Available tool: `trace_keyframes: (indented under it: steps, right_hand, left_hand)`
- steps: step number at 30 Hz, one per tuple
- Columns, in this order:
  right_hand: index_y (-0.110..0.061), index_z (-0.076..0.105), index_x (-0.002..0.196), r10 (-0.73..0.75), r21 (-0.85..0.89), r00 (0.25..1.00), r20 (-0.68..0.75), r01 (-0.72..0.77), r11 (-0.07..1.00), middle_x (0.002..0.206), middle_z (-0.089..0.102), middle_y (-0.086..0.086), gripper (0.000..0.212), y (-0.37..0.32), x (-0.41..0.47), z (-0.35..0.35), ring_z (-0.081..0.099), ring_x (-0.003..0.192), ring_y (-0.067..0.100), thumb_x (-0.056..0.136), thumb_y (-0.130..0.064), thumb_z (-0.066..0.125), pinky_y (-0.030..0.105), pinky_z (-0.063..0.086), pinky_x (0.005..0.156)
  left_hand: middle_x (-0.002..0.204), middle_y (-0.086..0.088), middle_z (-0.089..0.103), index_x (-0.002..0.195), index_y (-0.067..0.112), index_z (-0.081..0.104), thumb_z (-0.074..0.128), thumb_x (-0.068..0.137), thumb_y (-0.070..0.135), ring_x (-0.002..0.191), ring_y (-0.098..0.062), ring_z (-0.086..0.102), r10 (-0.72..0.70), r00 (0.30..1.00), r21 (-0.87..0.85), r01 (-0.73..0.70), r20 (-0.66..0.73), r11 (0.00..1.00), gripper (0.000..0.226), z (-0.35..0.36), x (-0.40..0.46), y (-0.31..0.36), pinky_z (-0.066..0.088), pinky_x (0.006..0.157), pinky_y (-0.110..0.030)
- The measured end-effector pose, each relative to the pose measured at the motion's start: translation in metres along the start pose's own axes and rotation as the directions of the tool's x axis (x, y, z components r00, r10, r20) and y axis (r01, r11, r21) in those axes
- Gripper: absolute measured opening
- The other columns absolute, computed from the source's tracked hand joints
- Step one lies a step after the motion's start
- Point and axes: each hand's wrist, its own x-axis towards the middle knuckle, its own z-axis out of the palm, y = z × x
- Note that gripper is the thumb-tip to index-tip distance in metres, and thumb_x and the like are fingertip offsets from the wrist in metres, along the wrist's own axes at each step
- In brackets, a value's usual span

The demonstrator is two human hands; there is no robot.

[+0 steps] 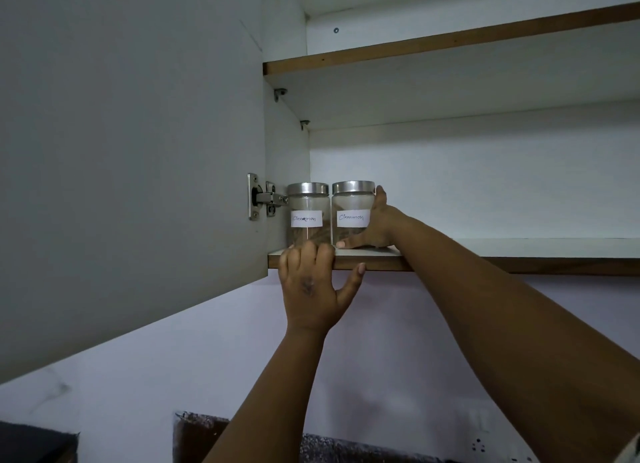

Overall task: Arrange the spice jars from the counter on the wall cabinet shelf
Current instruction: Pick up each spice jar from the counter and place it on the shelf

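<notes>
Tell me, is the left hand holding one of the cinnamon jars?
No, the left hand grips the shelf edge below the jars.

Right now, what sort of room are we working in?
Most likely a home kitchen. A wall cabinet with its door swung open holds two glass jars labelled cinnamon, the left jar and the right jar, on its lower shelf. A wall socket sits below.

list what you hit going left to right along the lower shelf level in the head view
open cabinet door → door hinge → left cinnamon jar → right cinnamon jar → right hand gripping that jar → bare stretch of the lower shelf
</notes>
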Motion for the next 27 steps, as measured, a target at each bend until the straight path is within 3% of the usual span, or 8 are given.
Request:
trace_keyframes:
  steps: [10, 19, 23, 27]
  right_hand:
    - [-0.013, -0.023, 0.151, -0.037, -0.014, 0.999, -0.034, 0.036, 0.999, 0.15, 0.04, 0.014, 0.145, -0.001, -0.008, 0.003, 0.044, 0.133, 0.032, 0.063, -0.051, 0.086, 0.039, 0.037, 0.11]
    - [-0.012, -0.038, 0.144, 0.024, -0.08, 0.999, 0.036, -0.021, 0.997, 0.157, 0.028, 0.018, 0.141, -0.006, -0.016, 0.001, 0.037, 0.139, 0.034, 0.074, -0.049, 0.079, 0.04, 0.029, 0.114]
    - [-0.009, -0.045, 0.136, 0.067, -0.15, 0.995, 0.076, -0.055, 0.987, 0.16, 0.018, 0.02, 0.134, -0.01, -0.027, -0.003, 0.029, 0.144, 0.033, 0.082, -0.053, 0.069, 0.04, 0.015, 0.12]
    - [-0.008, -0.04, 0.136, 0.096, -0.239, 0.989, 0.112, -0.067, 0.969, 0.162, 0.005, 0.019, 0.11, -0.019, -0.048, -0.011, 0.013, 0.149, 0.031, 0.093, -0.057, 0.049, 0.043, -0.002, 0.121]
  left_hand:
    - [0.085, -0.003, 0.056, 0.086, 0.013, 0.058, 0.043, 0.09, 0.061, 0.086, -0.018, 0.047, -0.02, 0.999, 0.002, 0.02, 0.027, 1.0, 0.05, -0.003, -0.002, 0.002, 0.04, 0.09, -0.036]
    - [0.084, -0.003, 0.055, 0.084, 0.014, 0.057, 0.035, 0.093, 0.067, 0.084, -0.02, 0.05, -0.016, 0.999, 0.029, 0.015, 0.047, 0.999, 0.058, -0.004, 0.0, 0.001, 0.039, 0.092, -0.036]
    - [0.085, -0.003, 0.056, 0.085, 0.013, 0.057, 0.033, 0.093, 0.068, 0.085, -0.019, 0.049, -0.011, 0.999, 0.036, 0.009, 0.052, 0.999, 0.06, -0.004, -0.001, 0.001, 0.039, 0.092, -0.036]
    - [0.085, -0.003, 0.054, 0.087, 0.013, 0.058, 0.033, 0.093, 0.068, 0.084, -0.02, 0.049, -0.002, 0.996, 0.026, 0.0, 0.084, 1.0, 0.06, -0.008, -0.001, -0.001, 0.039, 0.091, -0.035]
